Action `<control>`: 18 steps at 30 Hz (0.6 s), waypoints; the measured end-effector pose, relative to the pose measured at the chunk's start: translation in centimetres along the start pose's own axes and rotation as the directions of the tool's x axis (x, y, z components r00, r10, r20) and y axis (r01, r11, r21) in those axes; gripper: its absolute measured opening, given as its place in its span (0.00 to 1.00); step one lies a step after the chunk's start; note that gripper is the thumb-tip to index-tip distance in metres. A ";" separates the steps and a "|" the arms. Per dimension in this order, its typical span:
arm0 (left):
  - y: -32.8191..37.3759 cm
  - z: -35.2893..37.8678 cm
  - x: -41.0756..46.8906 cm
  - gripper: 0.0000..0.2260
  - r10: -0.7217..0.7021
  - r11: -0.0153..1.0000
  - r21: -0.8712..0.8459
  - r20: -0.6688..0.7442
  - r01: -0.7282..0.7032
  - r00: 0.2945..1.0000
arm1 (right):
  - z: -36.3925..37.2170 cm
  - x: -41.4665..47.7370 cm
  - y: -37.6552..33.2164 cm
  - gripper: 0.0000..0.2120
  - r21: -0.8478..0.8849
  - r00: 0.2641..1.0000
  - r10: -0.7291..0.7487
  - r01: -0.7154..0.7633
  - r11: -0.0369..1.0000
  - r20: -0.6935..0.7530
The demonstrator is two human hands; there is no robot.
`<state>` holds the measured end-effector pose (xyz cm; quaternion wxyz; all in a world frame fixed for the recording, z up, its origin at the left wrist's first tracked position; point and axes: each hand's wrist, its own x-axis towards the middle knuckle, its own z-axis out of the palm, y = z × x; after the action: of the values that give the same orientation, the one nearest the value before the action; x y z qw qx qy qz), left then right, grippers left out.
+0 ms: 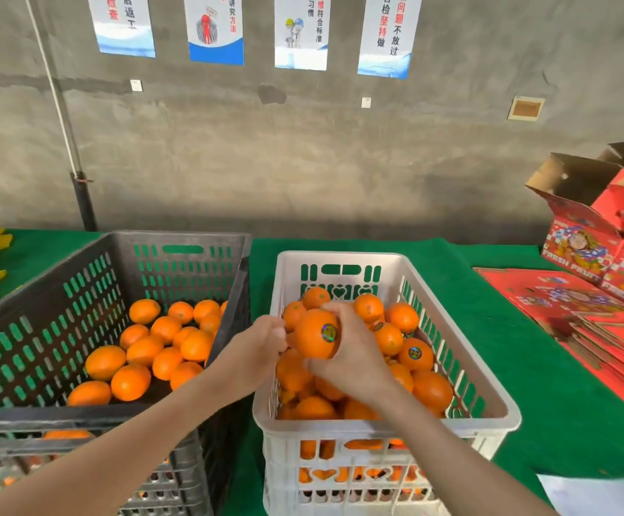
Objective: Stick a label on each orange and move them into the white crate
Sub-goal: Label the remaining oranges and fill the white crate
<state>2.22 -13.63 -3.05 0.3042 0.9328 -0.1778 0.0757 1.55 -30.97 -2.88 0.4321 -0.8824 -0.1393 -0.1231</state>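
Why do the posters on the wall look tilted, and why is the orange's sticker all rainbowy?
Head view: the wide-angle lens bends the edges, so the posters fan outward and the black crate splays; head view again, the sticker on the orange in the right hand glints rainbow, reflecting light.

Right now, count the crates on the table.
2: a black crate on the left, a white crate beside it on the right. None seems hidden.

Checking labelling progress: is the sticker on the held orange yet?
On: a round shiny sticker sits on the orange in the right hand, over the white crate.
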 end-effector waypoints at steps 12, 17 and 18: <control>-0.7 -2.5 -0.5 0.10 0.051 0.999 -0.016 0.097 -0.050 0.994 | 2.0 5.7 6.0 0.38 -0.564 0.951 0.302 -0.214 0.797 0.065; -6.7 -10.1 -2.0 0.08 -0.073 0.996 -0.058 -0.207 0.062 0.976 | 4.8 6.7 -1.1 0.16 -0.272 0.978 -0.131 0.084 0.959 -0.160; -8.7 -11.4 -2.0 0.08 -0.148 0.989 -0.040 -0.208 0.143 0.967 | 5.7 7.3 -2.9 0.14 -0.235 0.969 -0.188 0.148 0.961 -0.158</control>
<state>3.24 0.27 0.93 0.3375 0.9263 -0.0764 0.1492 7.89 -23.70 -1.72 0.3298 -0.8953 -0.1601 -0.2532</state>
